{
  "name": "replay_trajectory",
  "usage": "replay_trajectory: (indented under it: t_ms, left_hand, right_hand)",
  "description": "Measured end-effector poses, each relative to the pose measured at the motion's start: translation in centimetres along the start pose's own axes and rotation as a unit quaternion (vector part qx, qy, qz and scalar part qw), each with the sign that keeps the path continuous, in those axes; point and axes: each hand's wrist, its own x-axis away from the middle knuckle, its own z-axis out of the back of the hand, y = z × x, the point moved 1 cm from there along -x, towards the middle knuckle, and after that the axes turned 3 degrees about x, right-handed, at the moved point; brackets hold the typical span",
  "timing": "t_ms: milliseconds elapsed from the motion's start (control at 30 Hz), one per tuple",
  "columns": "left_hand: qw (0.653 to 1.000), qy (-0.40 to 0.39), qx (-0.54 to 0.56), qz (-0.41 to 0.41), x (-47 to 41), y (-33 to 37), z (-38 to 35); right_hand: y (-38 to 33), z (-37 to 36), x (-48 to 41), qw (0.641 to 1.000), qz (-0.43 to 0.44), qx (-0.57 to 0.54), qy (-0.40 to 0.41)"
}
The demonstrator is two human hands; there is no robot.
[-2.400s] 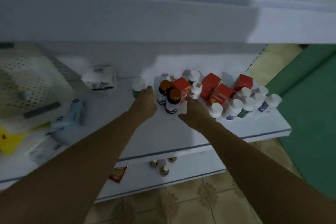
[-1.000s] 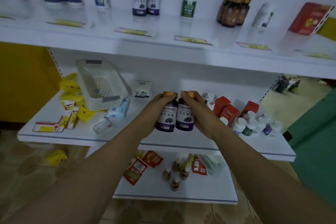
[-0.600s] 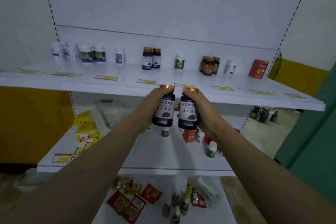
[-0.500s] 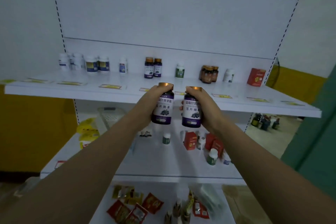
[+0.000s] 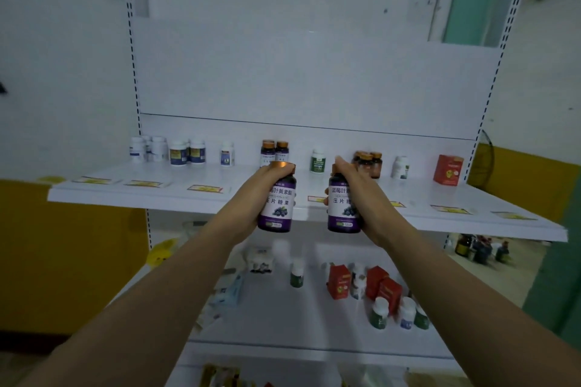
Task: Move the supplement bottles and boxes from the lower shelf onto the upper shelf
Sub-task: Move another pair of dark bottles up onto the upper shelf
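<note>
My left hand (image 5: 261,188) grips a dark purple-labelled bottle (image 5: 276,207) with a copper cap. My right hand (image 5: 358,195) grips a matching purple bottle (image 5: 341,210). Both bottles are upright, held in the air just in front of the upper shelf's (image 5: 188,198) front edge. On that shelf stand two like purple bottles (image 5: 274,151), white bottles (image 5: 176,152), a green-labelled bottle (image 5: 318,160), brown bottles (image 5: 367,162) and a red box (image 5: 448,170). The lower shelf (image 5: 283,317) holds red boxes (image 5: 339,281) and several white-capped bottles (image 5: 396,313).
Yellow price tags (image 5: 204,188) lie along the upper shelf's front. A small white box (image 5: 259,259) and pale packets (image 5: 229,291) sit on the lower shelf's left. Sachets (image 5: 220,375) lie on the bottom shelf. Perforated uprights (image 5: 133,72) flank the shelves.
Both hands took the two purple bottles off the lower shelf and raised them to the upper shelf's height. In the last half second the bottles spread apart a little.
</note>
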Motion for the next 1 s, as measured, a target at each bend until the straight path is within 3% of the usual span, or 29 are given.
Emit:
replay_trajectory:
  t_ms: [133,333,600,733,1000]
  left_hand:
    - [1.0,0.009,0.005,0.007,-0.3,1.1,1.6]
    - [0.997,0.026,-0.079,0.002,-2.6,1.8,4.6]
    - [0.995,0.032,-0.09,-0.013,-10.8,1.2,5.4]
    - [0.985,0.057,-0.155,-0.05,-16.6,0.0,5.5]
    - [0.953,0.154,-0.259,-0.018,-26.1,-2.2,6.5]
  right_hand:
    - [-0.3,-0.7,-1.2,1.0,0.012,0.024,-0.003]
    - [-1.0,-2.3,-3.9,0.999,0.013,0.02,-0.023]
    - [0.6,-2.5,-12.0,0.998,-0.024,0.002,-0.056]
    - [2.5,-2.2,-17.8,0.996,-0.001,0.064,-0.064]
    - [5.0,-1.4,-28.2,0.979,-0.002,0.189,-0.073]
